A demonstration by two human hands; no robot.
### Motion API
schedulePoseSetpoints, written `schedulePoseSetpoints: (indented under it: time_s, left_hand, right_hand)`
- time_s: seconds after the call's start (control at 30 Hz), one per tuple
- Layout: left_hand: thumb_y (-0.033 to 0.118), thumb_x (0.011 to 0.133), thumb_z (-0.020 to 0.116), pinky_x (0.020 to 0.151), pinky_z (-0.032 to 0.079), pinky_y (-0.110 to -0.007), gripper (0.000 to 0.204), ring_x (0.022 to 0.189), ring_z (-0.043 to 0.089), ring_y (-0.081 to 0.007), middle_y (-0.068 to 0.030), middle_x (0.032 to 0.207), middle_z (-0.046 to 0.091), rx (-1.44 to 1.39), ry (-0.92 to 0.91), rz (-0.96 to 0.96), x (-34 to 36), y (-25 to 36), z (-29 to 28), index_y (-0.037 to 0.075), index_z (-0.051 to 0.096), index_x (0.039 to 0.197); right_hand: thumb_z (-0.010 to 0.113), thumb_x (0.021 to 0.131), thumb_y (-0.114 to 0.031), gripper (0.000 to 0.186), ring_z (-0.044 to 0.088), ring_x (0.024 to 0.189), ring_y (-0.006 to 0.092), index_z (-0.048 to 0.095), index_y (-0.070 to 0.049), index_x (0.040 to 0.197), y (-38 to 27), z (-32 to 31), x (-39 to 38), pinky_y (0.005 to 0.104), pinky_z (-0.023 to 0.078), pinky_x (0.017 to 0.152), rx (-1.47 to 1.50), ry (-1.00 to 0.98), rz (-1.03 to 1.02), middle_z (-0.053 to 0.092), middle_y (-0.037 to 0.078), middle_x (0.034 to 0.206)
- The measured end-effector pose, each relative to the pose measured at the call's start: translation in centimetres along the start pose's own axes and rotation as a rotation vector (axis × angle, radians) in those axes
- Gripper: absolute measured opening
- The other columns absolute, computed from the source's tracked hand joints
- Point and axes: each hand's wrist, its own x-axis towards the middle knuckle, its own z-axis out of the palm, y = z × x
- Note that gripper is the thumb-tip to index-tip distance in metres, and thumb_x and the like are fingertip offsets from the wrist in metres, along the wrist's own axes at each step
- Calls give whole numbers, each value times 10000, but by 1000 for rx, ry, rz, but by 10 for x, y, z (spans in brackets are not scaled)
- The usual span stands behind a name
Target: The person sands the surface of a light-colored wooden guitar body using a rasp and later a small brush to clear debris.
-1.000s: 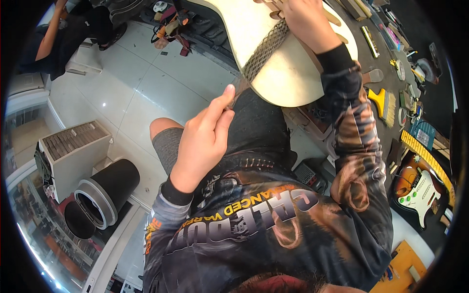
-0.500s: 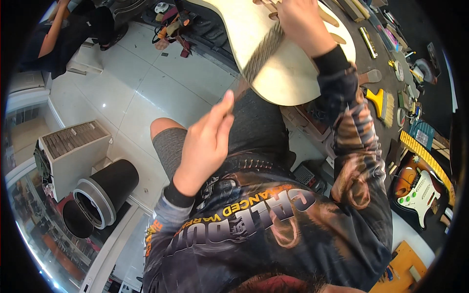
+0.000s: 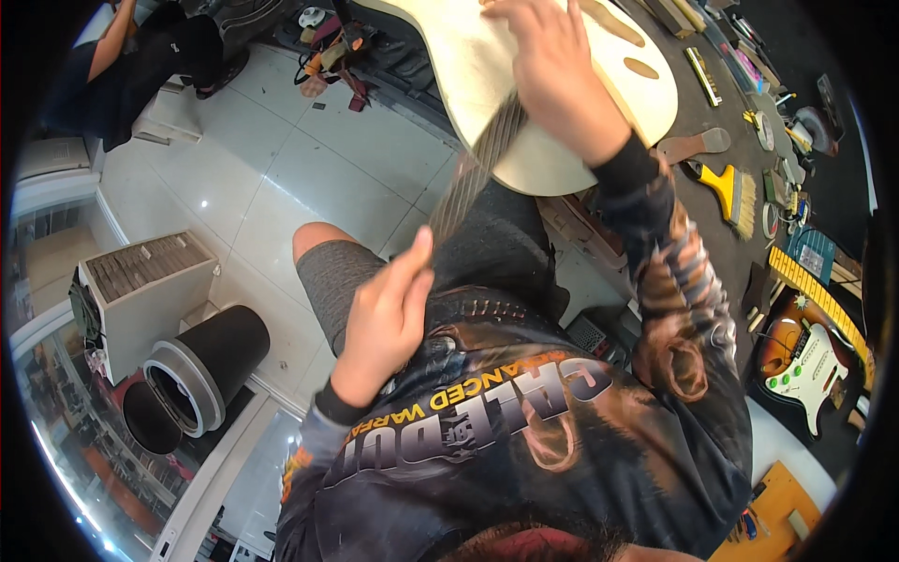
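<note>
The left hand (image 3: 386,317) had its grip clamped on a flat file (image 3: 487,150); the right hand (image 3: 562,84) covered its far end, hold hidden. The file crossed the pale guitar body (image 3: 457,66), where uneven pressure could gouge the edge. A brush (image 3: 721,190) lay on the dark table (image 3: 716,122), tiled floor (image 3: 281,187) leftward.

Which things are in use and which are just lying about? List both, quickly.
In use:
- dark patterned file, in the left hand
- pale guitar body, under the right hand

Lying about:
- yellow-handled brush
- sunburst guitar
- black bin
</note>
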Motion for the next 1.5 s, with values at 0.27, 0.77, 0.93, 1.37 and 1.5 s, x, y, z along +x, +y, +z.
schedulePoseSetpoints:
  time_s: [0.27,0.77,0.93,1.37,1.5]
  left_hand:
    - [38,1012,632,898,587,-419,471,1028,748,-392,-231,1187,742,-57,-17,-153,57,19,0,65,591,1481]
    - [42,1026,636,878,563,-361,447,975,719,-296,-178,1149,745,-30,13,-77,23,7,5,55,599,1471]
    - [48,993,666,950,591,-435,448,1097,737,-393,-210,1219,745,-13,6,11,2,10,6,53,621,1439]
    - [61,1012,644,876,587,-449,460,1025,732,-418,-228,1174,741,-14,-19,-27,15,13,7,84,598,1469]
    - [62,1026,618,816,573,-463,462,960,719,-436,-232,1114,737,-58,-48,-131,60,22,7,79,567,1485]
  right_hand:
    - [556,952,-27,350,415,1405,487,541,-21,1302,60,22,50,660,218,1222,-136,221,-68,543,248,1305]
    - [514,901,58,384,428,1372,479,547,-26,1274,22,5,18,658,208,1236,-44,130,-92,529,242,1272]
    - [476,875,90,392,450,1336,465,535,-1,1252,15,-10,-4,633,244,1224,-37,45,-107,526,249,1305]
    - [477,871,74,392,446,1332,476,526,16,1256,25,-8,3,616,276,1203,-106,169,-152,528,267,1288]
    - [520,887,43,330,482,1269,476,523,25,1217,58,9,45,593,315,1180,-246,272,-114,536,280,1264]
